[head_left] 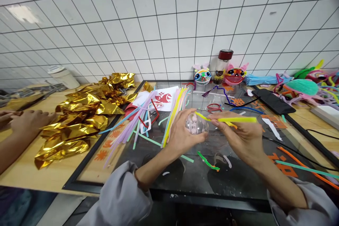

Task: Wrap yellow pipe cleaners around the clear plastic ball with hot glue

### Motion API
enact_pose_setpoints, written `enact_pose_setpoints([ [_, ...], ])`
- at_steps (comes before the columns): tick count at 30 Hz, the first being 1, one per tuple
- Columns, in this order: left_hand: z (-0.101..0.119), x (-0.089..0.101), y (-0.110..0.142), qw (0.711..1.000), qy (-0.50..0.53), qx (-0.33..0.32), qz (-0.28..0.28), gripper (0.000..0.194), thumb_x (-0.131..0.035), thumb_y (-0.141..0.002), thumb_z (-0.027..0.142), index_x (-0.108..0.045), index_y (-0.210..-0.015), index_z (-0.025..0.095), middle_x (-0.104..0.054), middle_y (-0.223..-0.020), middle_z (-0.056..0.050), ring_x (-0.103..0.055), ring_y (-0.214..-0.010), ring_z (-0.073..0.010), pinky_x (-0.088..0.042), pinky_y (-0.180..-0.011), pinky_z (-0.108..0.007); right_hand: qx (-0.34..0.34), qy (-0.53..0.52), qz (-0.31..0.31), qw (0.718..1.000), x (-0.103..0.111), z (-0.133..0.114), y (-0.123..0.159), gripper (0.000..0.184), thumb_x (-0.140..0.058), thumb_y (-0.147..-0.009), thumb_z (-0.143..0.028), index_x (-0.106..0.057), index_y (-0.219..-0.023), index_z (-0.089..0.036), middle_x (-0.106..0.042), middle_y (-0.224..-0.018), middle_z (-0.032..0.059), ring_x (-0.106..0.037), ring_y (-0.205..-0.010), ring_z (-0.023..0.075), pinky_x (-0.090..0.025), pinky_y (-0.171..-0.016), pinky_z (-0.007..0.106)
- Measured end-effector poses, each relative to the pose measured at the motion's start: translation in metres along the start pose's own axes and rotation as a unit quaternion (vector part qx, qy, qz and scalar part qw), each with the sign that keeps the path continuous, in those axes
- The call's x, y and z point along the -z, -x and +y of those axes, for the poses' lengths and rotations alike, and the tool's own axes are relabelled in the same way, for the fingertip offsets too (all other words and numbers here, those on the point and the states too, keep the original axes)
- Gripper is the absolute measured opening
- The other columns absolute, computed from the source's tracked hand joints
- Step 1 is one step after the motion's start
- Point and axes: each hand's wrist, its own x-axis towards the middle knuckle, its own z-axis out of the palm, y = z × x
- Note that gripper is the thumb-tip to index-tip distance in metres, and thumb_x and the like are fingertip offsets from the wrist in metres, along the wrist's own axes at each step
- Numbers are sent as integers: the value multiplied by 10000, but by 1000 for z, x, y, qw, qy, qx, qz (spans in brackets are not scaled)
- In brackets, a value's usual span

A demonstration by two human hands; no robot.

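My left hand [182,132] is wrapped round a clear plastic ball [194,124] with pale pink marks on its side. In my right hand [239,130], a yellow pipe cleaner [242,119] is pinched between thumb and fingers. Its bent end reaches to the top of the ball; whether it is fixed there I cannot tell. A small orange-yellow piece shows under my right fingers. Close below the hands lies a green pipe cleaner piece [208,160] on the dark tabletop. Red-handled scissors [214,107] rest just behind them.
Bundled pipe cleaners [144,113] and crumpled gold foil [87,109] lie to the left, near another person's hands [28,123]. Two decorated balls [202,76] and a lidded bottle [223,65] stand by the tiled wall. A black pouch [274,100] lies to the right.
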Motion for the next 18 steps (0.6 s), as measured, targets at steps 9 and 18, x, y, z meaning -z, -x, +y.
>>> enact_pose_setpoints([
  [9, -2, -1, 0, 1000, 4, -24, 15, 620, -826, -600, 287, -586, -1168, 225, -641, -1205, -83, -609, -1164, -285, -471, -1047, -434, 118, 1, 0, 993, -7, -2, 13, 233, -668, -818, -16, -689, -938, -215, -783, -853, 71, -764, -812, 215, -642, -755, 341],
  [18, -5, 2, 0, 999, 7, -35, -1, 679, -874, -580, 318, -578, -1180, 201, -645, -1225, -105, -589, -1188, -296, -445, -1063, -436, 174, 48, -18, 983, -12, -2, 21, 212, -643, -822, -21, -693, -941, -190, -776, -833, 98, -762, -839, 240, -639, -770, 373],
])
